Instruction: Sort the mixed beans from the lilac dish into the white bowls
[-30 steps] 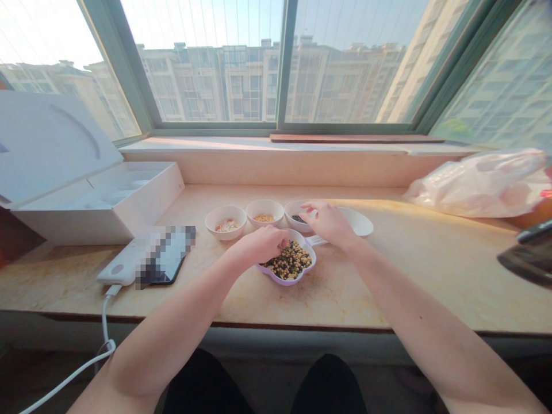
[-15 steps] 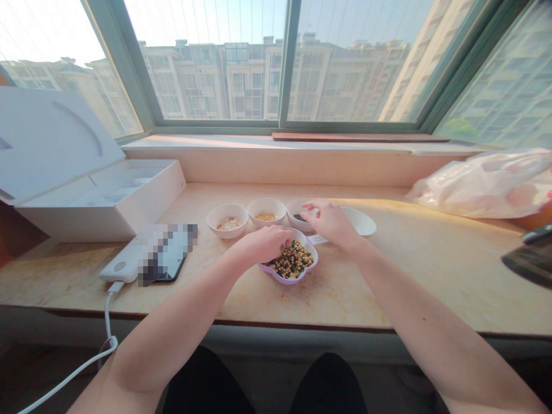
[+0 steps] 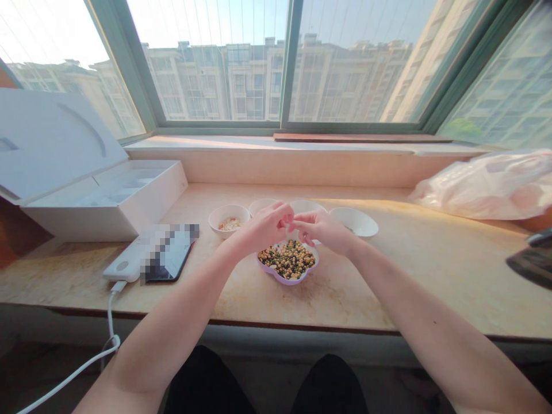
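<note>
A purple flower-shaped dish (image 3: 276,278) full of mixed yellow, green and dark beans sits on the stone counter in front of me. My left hand (image 3: 261,227) hovers just above its far rim, fingers pinched together. My right hand (image 3: 321,228) meets it fingertip to fingertip, also pinched. What the fingers hold is too small to make out. Behind the hands stand small white bowls: one with pale and red bits (image 3: 229,219), two partly hidden by my hands, and one at the right (image 3: 356,221).
An open white box (image 3: 103,198) stands at the left, with a phone and a white power bank (image 3: 150,261) beside it, its cable hanging off the counter edge. A pink plastic bag (image 3: 487,184) lies at the right. A dark object (image 3: 532,264) is at the far right.
My left hand lifted out of the bean dish and my right hand drew back from the bowl of dark beans; both now meet above the dish's far rim.
</note>
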`<state>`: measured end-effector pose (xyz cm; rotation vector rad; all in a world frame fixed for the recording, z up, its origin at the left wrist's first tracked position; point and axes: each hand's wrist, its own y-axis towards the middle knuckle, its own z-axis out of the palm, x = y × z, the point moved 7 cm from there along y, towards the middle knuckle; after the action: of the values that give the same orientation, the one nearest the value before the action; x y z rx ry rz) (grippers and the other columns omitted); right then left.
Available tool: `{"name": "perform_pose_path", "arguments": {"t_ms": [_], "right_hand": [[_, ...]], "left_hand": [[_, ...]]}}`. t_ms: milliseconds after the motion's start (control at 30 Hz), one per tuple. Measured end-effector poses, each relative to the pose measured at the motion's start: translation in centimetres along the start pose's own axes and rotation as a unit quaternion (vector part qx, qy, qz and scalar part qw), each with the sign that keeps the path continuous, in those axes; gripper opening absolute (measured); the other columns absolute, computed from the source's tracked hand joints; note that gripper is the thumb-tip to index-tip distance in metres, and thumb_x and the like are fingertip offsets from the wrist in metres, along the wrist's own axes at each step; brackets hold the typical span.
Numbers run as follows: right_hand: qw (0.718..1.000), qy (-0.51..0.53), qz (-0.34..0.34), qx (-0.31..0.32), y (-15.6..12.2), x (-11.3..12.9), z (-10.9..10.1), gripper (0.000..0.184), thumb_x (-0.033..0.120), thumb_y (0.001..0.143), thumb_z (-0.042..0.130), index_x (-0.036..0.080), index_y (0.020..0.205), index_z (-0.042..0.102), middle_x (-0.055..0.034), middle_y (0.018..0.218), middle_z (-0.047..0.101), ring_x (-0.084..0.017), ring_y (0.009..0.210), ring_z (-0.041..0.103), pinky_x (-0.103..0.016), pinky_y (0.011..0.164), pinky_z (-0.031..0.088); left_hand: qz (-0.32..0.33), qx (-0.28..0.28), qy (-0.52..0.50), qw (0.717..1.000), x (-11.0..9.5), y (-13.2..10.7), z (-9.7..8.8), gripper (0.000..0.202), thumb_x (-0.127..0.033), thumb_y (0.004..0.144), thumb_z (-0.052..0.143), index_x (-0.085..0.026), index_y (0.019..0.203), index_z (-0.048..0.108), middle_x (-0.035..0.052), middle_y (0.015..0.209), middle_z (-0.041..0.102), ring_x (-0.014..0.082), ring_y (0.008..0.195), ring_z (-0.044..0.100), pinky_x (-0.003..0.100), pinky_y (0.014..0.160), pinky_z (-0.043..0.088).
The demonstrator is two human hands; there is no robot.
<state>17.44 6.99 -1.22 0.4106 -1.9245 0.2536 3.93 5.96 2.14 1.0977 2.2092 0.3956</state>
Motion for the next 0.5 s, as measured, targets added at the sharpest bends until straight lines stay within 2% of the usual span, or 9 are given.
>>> {"name": "perform_pose_path", "arguments": {"t_ms": [67,200,367,500], "right_hand": [[0.996,0.076,0.019,0.043,-0.1,-0.2,1.0,0.043,0.058,0.079,0.080,0.017,0.091,0.080,-0.0010,0.066,0.065,-0.010,0.054,0.055,-0.023,0.050,0.044],[0.984,0.165,0.046,0.040,0.0,-0.8,1.1,0.040,0.051,0.070,0.090,0.017,0.087,0.080,-0.0033,0.080,0.070,-0.009,0.063,0.061,-0.020,0.056,0.050],[0.976,0.200,0.072,0.039,0.1,-1.3,1.0,0.037,0.043,0.066,0.094,0.016,0.086,0.079,-0.0035,0.081,0.071,-0.009,0.065,0.060,-0.020,0.060,0.052],[0.980,0.181,0.076,0.021,0.1,-1.4,0.6,0.037,0.044,0.065,0.095,0.016,0.083,0.079,-0.0053,0.083,0.073,-0.009,0.065,0.061,-0.021,0.059,0.052]], "left_hand": [[0.012,-0.025,-0.015,0.999,-0.2,0.1,-0.2,0.012,-0.009,0.088,0.061,-0.019,0.088,0.055,0.0003,0.090,0.061,0.0112,0.078,0.059,0.024,0.073,0.048],[0.023,-0.040,-0.032,0.998,-0.5,0.1,-0.1,0.009,-0.011,0.090,0.061,-0.019,0.088,0.057,0.0001,0.091,0.062,0.0107,0.079,0.059,0.024,0.072,0.047],[0.027,-0.027,-0.042,0.998,-0.6,0.1,0.2,0.008,-0.011,0.091,0.061,-0.019,0.090,0.060,0.0002,0.092,0.062,0.0105,0.078,0.060,0.023,0.072,0.047],[-0.016,-0.051,-0.004,0.999,0.1,0.1,-0.1,0.007,-0.014,0.090,0.067,-0.018,0.088,0.062,0.0004,0.089,0.064,0.0115,0.078,0.060,0.024,0.072,0.046]]}}
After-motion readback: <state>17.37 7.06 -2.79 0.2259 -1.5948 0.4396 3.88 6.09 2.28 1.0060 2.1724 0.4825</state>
